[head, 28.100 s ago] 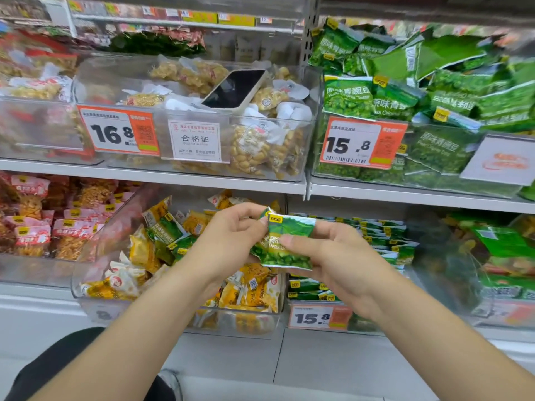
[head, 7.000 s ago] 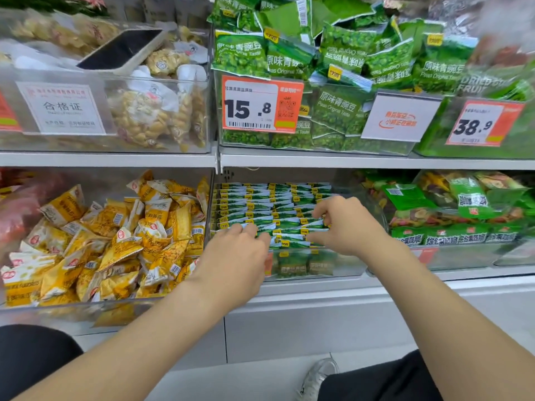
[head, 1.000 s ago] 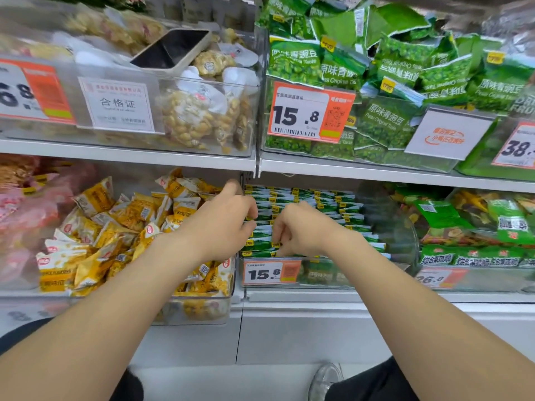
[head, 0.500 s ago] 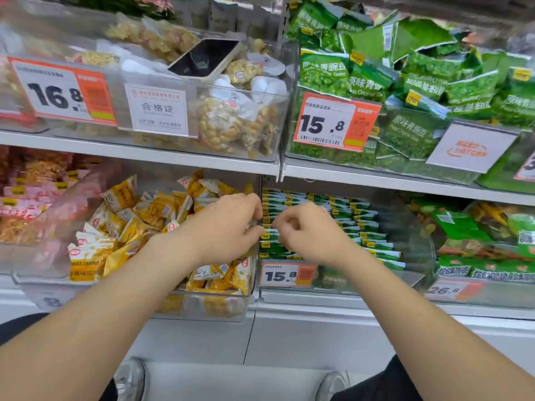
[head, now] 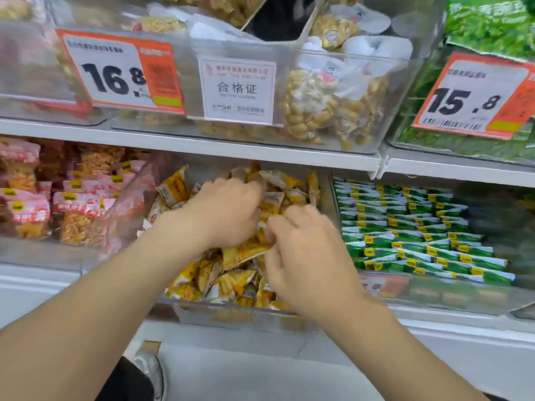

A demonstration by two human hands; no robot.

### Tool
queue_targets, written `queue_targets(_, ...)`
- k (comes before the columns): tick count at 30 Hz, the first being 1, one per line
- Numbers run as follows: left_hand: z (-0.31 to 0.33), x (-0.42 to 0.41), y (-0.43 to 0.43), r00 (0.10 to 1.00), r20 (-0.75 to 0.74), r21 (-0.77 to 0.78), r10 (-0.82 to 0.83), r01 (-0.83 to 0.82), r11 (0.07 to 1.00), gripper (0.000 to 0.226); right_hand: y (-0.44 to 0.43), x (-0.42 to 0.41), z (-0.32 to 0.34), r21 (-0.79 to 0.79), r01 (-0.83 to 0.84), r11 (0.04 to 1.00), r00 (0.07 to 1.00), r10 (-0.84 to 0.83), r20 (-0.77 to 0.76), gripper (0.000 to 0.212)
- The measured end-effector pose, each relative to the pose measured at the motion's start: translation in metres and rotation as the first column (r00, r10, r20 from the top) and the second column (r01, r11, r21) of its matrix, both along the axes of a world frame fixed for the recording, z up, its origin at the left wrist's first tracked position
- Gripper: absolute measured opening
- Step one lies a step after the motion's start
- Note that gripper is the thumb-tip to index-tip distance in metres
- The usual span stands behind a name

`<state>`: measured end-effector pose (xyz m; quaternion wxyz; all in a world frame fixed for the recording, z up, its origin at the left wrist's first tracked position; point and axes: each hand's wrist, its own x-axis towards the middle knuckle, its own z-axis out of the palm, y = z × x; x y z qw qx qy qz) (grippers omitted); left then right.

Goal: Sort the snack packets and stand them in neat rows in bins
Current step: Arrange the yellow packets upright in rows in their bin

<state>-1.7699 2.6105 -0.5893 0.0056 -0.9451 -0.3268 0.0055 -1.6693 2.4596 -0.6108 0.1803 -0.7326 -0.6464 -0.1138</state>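
Left hand (head: 225, 209): palm down on the heap of yellow packets (head: 240, 256), fingers reaching in among them. The fingertips are buried, so whether they grip anything cannot be told. Right hand (head: 307, 250): fingers curled, apparently pinching the edge of one packet at the near side of the same heap; motion blur makes the contact uncertain.

The yellow packets lie loose and criss-crossed at all angles in a clear bin (head: 246, 312) on the lower shelf, with none visibly standing. Just to the right, the green packets (head: 419, 230) stand on edge in tidy parallel rows that fill their own bin (head: 434, 293). To the left, the pink packets (head: 78, 198) stand roughly upright, though less evenly.

Above, the upper shelf (head: 202, 146) carries further clear bins of bagged snacks with price tags (head: 118, 70).

Progress, as judged from this arrangement: the green bin looks finished, and the yellow bin is at its very start. What remains there is gathering the scattered packets, facing them one way and standing them in rows. The pink bin may need straightening afterwards.
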Motion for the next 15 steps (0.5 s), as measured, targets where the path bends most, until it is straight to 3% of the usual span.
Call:
queue_targets(3, -0.010, -0.026, 0.014, 0.993, 0.086, -0.087, -0.075, 0.083, 0.993, 0.009, 0.008, -0.035, -0.015, -0.171, -0.097, 0.981, 0.995, 0.093, -0.029, 0.014)
queue_targets(11, -0.007, -0.085, 0.020, 0.955, 0.249, -0.138, -0.163, 0.201, 0.970, 0.010, 0.006, -0.086, 0.009, -0.238, 0.057, 0.970, 0.995, -0.036, 0.091, 0.022)
queue_targets(15, -0.009, -0.115, 0.009, 0.956, 0.282, -0.221, -0.084, 0.150, 0.964, 0.008, -0.004, -0.090, 0.018, -0.397, 0.041, 0.917, 0.998, -0.018, 0.061, 0.020)
